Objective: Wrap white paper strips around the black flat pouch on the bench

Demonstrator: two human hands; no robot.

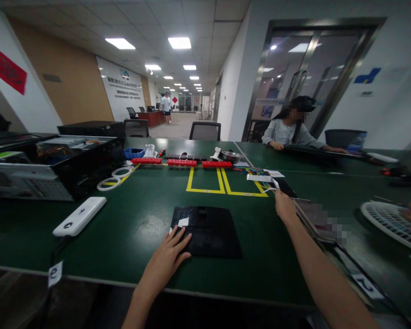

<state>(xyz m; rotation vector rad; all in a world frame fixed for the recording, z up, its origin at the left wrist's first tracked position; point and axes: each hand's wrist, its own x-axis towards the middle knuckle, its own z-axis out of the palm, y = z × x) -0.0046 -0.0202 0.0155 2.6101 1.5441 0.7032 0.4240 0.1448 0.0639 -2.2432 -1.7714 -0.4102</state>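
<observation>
My left hand (173, 249) lies flat with fingers spread on the near left part of a flat black panel (214, 233). That panel has a small raised block near its far edge, and a white paper label (183, 222) sits just beyond my fingertips. Stretched forward to the right, my right hand (285, 206) has its fingers closed around the end of a white strip (274, 183). Fingertips there are partly hidden by the back of the hand. Close by are a white piece (258, 177) and several coloured wires (251, 170).
Red strips (181, 162) line the back, behind yellow tape outlines (205, 191). At left stand an open computer case (89, 164), white rings (108, 183) and a white power bank (80, 217). A white basket (387, 219) is at right; a person (291, 128) sits across.
</observation>
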